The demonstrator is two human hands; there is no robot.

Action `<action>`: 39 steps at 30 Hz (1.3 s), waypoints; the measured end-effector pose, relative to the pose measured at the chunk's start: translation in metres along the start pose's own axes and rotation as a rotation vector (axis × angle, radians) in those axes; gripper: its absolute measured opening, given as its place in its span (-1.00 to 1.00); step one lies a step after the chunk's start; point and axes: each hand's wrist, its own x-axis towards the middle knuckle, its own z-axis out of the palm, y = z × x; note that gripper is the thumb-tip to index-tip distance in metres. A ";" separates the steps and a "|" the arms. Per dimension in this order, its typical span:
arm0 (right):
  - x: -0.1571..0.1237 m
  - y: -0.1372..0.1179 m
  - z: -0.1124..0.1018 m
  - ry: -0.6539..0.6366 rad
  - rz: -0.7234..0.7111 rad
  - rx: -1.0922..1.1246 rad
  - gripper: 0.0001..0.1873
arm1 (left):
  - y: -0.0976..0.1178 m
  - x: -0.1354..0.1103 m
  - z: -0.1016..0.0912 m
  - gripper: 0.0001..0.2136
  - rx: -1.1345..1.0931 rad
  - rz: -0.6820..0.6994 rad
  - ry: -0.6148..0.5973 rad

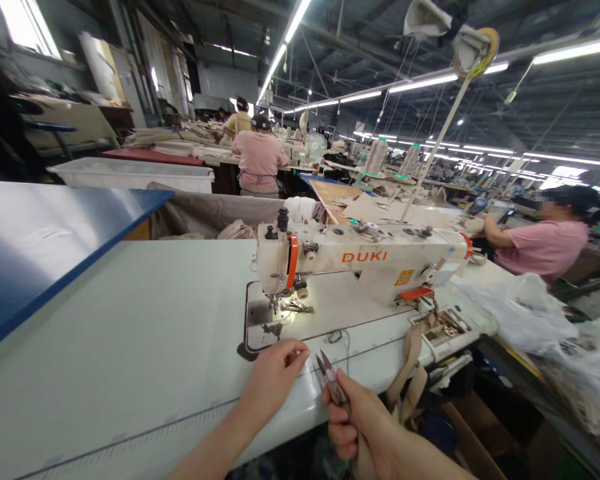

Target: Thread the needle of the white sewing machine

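Note:
My right hand (353, 417) is wrapped round a pair of thread snips (334, 385), with the two pointed blades aimed up and slightly apart. Just left of the blades, my left hand (280, 367) has thumb and forefinger pinched together; whether a thread is between them is too small to see. Both hands are over the front edge of the pale sewing table (145, 340). Behind them stands a white sewing machine (365, 260) with orange lettering, its needle area lit. A small dark-rimmed oval piece (335, 337) lies on the table in front of the machine bed.
A beige strap (407, 360) hangs over the table edge at right, beside a parts tray (445, 333). Clear plastic bags (525, 313) lie further right. A blue-edged table (70, 233) adjoins at left. Co-workers in pink sit ahead (260, 157) and at right (545, 243).

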 end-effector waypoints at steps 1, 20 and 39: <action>-0.001 0.000 0.001 0.015 -0.012 0.000 -0.53 | 0.000 0.000 0.000 -0.76 -0.005 0.000 -0.001; 0.001 -0.023 -0.006 0.058 -0.209 0.024 -0.60 | -0.003 0.000 -0.001 -0.76 -0.045 0.011 0.003; 0.046 -0.071 -0.037 0.408 -0.973 -1.564 -0.79 | -0.009 -0.003 -0.029 -0.65 -0.468 -0.135 -0.003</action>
